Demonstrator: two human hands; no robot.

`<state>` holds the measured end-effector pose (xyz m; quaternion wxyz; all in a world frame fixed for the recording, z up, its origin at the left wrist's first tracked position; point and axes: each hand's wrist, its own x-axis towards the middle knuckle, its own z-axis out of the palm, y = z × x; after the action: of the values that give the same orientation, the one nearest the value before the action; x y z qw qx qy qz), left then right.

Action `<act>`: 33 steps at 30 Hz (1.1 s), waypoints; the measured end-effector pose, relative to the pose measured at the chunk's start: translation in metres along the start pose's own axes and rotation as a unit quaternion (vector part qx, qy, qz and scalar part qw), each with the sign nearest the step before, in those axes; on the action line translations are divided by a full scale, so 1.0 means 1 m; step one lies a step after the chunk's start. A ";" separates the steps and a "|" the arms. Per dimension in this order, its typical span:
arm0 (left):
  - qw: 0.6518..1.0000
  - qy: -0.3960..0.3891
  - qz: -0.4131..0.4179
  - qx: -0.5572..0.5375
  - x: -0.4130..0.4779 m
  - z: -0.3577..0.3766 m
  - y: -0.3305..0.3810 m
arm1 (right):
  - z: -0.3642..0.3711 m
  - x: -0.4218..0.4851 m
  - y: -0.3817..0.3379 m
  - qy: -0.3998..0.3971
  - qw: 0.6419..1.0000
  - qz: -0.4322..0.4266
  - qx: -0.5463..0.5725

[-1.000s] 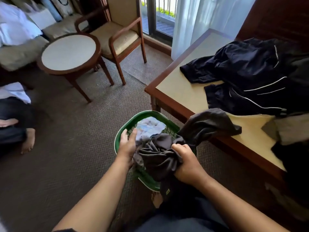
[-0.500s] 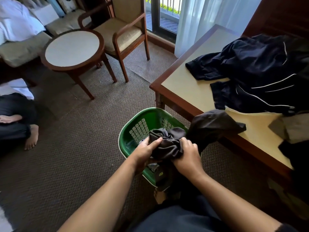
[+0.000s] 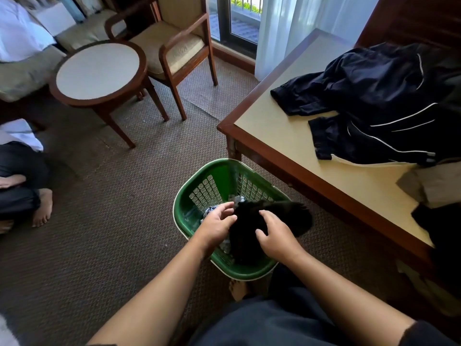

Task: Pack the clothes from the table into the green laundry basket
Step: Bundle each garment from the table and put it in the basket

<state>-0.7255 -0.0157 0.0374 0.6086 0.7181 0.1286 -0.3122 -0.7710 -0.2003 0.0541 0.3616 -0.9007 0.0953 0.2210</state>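
Observation:
The green laundry basket (image 3: 199, 179) stands on the carpet beside the table's near corner. A bunched dark grey garment (image 3: 284, 217) lies in it on top of a pale patterned cloth (image 3: 234, 199), one end draped over the right rim. My left hand (image 3: 216, 225) and my right hand (image 3: 275, 234) rest on the garment with fingers spread, not clenched. On the wooden table (image 3: 282, 146) lie a dark navy jacket with white piping (image 3: 374, 101), a grey garment (image 3: 435, 183) and a black one (image 3: 444, 228) at the right edge.
A round side table (image 3: 97, 71) and a wooden armchair (image 3: 179, 43) stand at the back left. A person sits on the floor at the far left (image 3: 22, 188). White curtains (image 3: 287, 26) hang behind the table. My bare foot (image 3: 238, 289) is just under the basket.
The dark garment has come off the table edge and gone down into the basket. Both hands have loosened from a tight grip to spread fingers on top of it.

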 end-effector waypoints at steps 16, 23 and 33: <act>0.991 -0.048 0.075 0.104 0.013 0.047 0.044 | -0.039 0.001 0.005 0.052 0.997 -0.014 0.053; 0.975 -0.081 0.179 0.101 0.035 0.101 0.118 | -0.111 0.008 0.004 0.148 0.979 -0.056 0.125; 0.956 -0.068 0.268 0.098 0.094 0.215 0.244 | -0.258 0.055 0.052 0.324 0.931 -0.078 0.149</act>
<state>-0.5777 -0.2947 0.1605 0.6037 0.7594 -0.1413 -0.1971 -0.6547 -0.4174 0.1623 0.4572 -0.8637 0.1688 -0.1284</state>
